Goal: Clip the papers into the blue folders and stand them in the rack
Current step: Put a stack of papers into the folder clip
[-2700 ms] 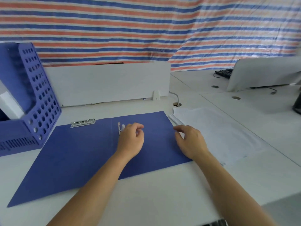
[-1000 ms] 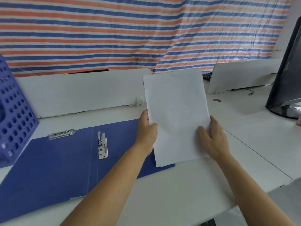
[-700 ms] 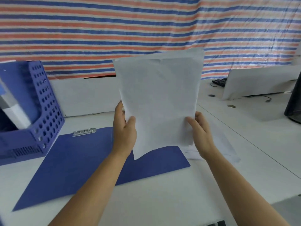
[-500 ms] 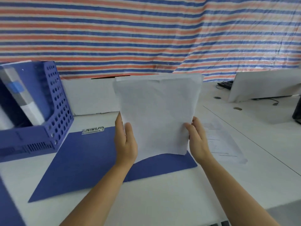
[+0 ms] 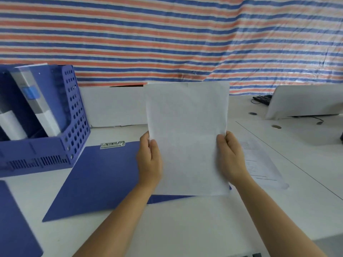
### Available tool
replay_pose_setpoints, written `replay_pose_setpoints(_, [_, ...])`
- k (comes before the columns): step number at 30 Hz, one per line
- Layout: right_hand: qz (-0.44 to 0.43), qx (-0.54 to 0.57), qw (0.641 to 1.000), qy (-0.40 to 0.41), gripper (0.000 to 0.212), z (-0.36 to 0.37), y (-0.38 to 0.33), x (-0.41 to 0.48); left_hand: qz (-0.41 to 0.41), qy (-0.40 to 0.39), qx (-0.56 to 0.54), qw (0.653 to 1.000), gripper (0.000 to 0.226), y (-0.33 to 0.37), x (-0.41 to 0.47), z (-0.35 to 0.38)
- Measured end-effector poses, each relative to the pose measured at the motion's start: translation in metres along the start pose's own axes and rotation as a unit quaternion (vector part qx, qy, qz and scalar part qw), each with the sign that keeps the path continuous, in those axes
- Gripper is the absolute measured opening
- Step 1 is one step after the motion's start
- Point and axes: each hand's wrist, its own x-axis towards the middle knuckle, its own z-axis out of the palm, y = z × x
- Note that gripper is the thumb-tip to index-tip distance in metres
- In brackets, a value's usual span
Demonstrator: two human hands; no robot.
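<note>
Both hands hold a stack of white papers upright over the desk, its lower edge down at the open blue folder. My left hand grips the stack's left edge and my right hand grips the right edge. The folder lies flat and open; its right half is hidden behind the papers. A metal clip bar lies at the folder's far edge. The blue perforated rack stands at the left with files standing in it.
More printed sheets lie on the desk right of my right hand. Another blue folder shows at the lower left corner. A white partition runs behind the folder. A white panel and a keyboard are far right.
My hands left the folder's clip, picked the papers up from the right and raised them. In the last half second the stack has come down toward the folder.
</note>
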Motion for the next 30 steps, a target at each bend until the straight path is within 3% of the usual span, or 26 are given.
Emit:
replay_pose_setpoints(5, [0.108,-0.021,0.993,-0.033,0.034,-0.009,0.013,0.019,-0.015,-0.104,0.165,0.981,0.035,-0.028,0.024,-0.027])
replay_pose_setpoints(7, [0.167,-0.009,0.984,-0.059,0.026,-0.012,0.016,0.022,-0.038,-0.193,0.284,0.938,0.042,-0.049,0.028,-0.041])
replay_pose_setpoints(9, [0.203,-0.016,0.976,-0.076,0.024,-0.013,0.019,0.026,-0.05,-0.285,0.398,0.871,0.047,-0.067,0.025,-0.053])
replay_pose_setpoints(11, [0.221,-0.021,0.972,-0.082,0.025,-0.009,0.021,0.03,-0.057,-0.347,0.454,0.819,0.047,-0.075,0.022,-0.06])
replay_pose_setpoints(13, [0.242,-0.01,0.967,-0.084,0.025,-0.002,0.025,0.034,-0.058,-0.385,0.473,0.79,0.046,-0.073,0.023,-0.061])
replay_pose_setpoints(17, [0.284,-0.007,0.956,-0.079,0.024,0.011,0.037,0.038,-0.085,-0.405,0.491,0.766,0.043,-0.059,0.042,-0.059])
replay_pose_setpoints(19, [0.294,-0.018,0.952,-0.081,0.024,0.012,0.044,0.038,-0.086,-0.375,0.481,0.788,0.041,-0.058,0.054,-0.053])
replay_pose_setpoints(22, [0.302,-0.043,0.948,-0.087,0.024,0.007,0.055,0.037,-0.141,-0.294,0.329,0.886,0.044,-0.064,0.065,-0.037])
replay_pose_setpoints(24, [0.3,-0.065,0.948,-0.086,0.024,0.002,0.059,0.037,-0.189,-0.25,0.223,0.923,0.043,-0.068,0.065,-0.028])
replay_pose_setpoints(30, [0.302,-0.096,0.946,-0.067,0.022,-0.005,0.066,0.044,-0.211,-0.202,0.142,0.946,0.04,-0.078,0.053,-0.019])
